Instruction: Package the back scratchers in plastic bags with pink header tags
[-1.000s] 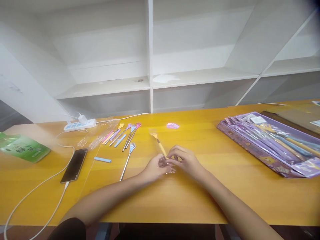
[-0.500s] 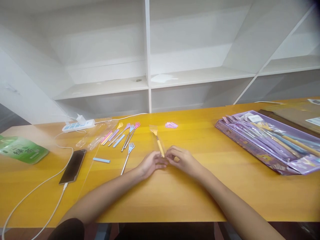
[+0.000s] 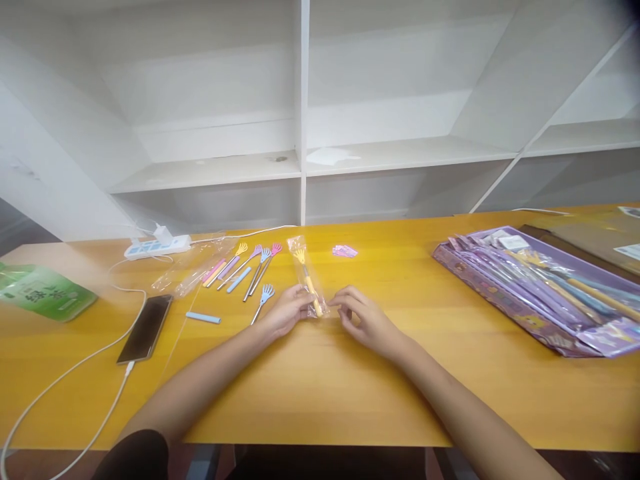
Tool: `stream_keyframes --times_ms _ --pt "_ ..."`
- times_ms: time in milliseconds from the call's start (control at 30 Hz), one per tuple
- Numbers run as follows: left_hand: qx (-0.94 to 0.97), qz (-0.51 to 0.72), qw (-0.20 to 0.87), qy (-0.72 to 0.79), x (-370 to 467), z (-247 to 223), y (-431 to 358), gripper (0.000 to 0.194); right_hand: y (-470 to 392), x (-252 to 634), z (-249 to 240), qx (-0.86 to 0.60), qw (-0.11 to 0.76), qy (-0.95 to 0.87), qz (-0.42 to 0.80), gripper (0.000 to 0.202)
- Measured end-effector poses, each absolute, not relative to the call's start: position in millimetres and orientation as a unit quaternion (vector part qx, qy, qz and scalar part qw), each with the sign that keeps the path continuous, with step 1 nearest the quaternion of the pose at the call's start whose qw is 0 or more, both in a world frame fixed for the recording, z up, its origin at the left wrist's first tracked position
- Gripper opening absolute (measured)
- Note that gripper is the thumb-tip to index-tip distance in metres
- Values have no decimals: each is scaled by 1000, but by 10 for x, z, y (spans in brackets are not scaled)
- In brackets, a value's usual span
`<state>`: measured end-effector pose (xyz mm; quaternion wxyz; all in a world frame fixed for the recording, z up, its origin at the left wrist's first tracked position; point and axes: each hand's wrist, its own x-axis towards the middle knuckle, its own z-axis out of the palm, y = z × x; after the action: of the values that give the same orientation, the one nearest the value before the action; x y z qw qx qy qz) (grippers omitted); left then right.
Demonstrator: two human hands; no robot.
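Note:
A yellow back scratcher with a hand-shaped head lies inside a clear plastic sleeve, tilted with its head pointing away from me. My left hand grips the sleeved scratcher by its handle end, from the left. On the other side, my right hand has its fingers curled in a pinch at the sleeve's lower right edge; the fingertips are small and slightly blurred. Left of my hands lie a blue back scratcher and a loose blue handle tube. Several more scratchers, among them a pink one, lie behind.
Small pink cards lie behind my right hand. A purple box of bagged scratchers stands right, beside a cardboard box. At left are a phone on a white cable, a green pouch and a power strip.
The sleeved scratcher has shifted slightly left and lies more in the open. My left hand has moved left with it, and my right hand's fingers have drawn a little apart from the left.

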<state>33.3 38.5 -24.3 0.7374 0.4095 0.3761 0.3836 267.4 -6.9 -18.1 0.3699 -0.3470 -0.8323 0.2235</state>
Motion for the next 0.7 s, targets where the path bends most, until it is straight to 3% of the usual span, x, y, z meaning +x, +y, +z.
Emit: stream_keyframes --times_ms 100,200,300,700 --pt "429 382 733 364 242 -210 493 48 -49 2699 -195 -354 337 -845 217 36" --pt "454 383 724 351 184 -267 567 54 -51 2675 -213 -346 321 -857 208 25" --pt "481 389 712 333 165 -356 599 60 -52 2629 -239 -329 336 -862 192 11" --pt "549 342 691 322 212 -340 500 66 0 2560 -316 -360 395 -815 224 14"
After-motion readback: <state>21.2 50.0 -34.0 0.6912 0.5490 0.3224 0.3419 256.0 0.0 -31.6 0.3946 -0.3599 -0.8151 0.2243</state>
